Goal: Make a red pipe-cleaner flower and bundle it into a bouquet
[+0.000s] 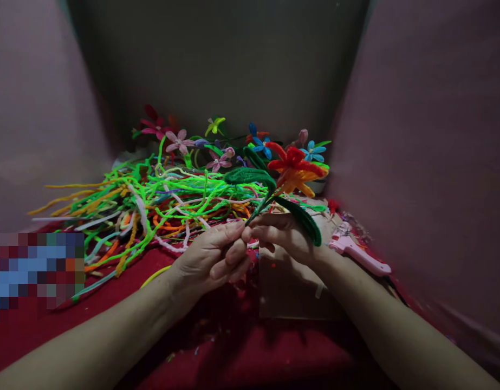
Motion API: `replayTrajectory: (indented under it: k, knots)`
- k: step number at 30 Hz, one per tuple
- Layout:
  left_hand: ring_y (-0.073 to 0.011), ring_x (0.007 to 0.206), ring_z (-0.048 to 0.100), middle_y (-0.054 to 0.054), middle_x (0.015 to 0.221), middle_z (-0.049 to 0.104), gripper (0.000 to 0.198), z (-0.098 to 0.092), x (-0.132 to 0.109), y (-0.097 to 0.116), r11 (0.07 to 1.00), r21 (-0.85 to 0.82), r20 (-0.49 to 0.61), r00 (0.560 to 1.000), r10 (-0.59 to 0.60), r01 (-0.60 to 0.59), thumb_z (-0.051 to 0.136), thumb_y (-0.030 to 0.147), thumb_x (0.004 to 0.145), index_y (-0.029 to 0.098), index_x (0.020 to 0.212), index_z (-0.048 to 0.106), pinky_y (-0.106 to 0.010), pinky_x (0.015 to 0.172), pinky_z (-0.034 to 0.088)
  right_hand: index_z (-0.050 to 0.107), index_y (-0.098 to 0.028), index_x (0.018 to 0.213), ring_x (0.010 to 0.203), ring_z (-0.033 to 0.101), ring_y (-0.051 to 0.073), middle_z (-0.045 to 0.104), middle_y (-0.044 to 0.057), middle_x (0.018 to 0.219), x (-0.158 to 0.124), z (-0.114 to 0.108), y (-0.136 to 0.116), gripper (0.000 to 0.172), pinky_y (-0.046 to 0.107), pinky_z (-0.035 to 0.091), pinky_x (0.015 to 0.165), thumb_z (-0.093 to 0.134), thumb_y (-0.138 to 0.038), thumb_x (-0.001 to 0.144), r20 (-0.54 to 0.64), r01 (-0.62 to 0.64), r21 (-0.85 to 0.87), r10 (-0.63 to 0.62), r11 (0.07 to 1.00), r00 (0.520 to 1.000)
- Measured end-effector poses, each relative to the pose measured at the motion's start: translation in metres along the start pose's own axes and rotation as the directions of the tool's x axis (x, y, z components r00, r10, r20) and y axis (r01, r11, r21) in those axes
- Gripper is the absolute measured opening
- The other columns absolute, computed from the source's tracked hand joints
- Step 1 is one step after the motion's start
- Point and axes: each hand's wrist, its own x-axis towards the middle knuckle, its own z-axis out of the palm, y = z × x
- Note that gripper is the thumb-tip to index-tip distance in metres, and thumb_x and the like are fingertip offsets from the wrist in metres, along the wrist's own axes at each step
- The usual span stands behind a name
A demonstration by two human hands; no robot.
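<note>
Between both hands is a pipe-cleaner flower (294,168) with red and orange petals, its head tilted up to the right. Dark green pipe-cleaner leaves (250,176) branch from its stem. My left hand (221,252) pinches the lower stem between thumb and forefinger, the other fingers curled. My right hand (284,233) closes on the stem at the same spot, fingertips touching those of the left. One long leaf (304,216) droops over the back of the right hand. The stem's lower end is hidden by the fingers.
A heap of loose pipe cleaners (152,200) spreads behind and left of my hands. Several finished flowers (179,142) stand at the back. A pink glue gun (361,252) lies at the right beside a brown board (298,298). Red cloth (241,357) covers the table.
</note>
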Motion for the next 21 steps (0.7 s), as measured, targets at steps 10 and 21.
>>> replayTrajectory:
  k: [10,21]
  knots:
    - [-0.0014,0.022,0.023,0.009,0.03,0.031,0.034,-0.004,0.012,-0.007,0.992,-0.101,-0.116,0.989,-0.088,0.077,0.036,0.018,0.092,0.01,0.066,0.057,-0.013,0.032,0.033,0.066,-0.016,0.075,0.06,0.051,0.01,0.062,0.001,0.07,-0.011,0.012,0.004,0.021,0.025,0.041,0.058,0.067,-0.037,0.07,-0.155,-0.057,0.144,0.079,0.988,0.985]
    - [-0.0034,0.023,0.032,0.006,0.035,0.042,0.031,-0.022,0.022,-0.019,0.977,-0.038,-0.175,0.961,-0.214,0.21,0.036,0.02,0.092,0.01,0.07,0.056,-0.016,0.032,0.036,0.067,-0.016,0.084,0.067,0.053,0.012,0.063,0.001,0.076,-0.024,0.004,0.019,0.026,0.024,0.04,0.061,0.067,-0.039,0.071,-0.134,-0.133,-0.036,0.127,0.99,0.983]
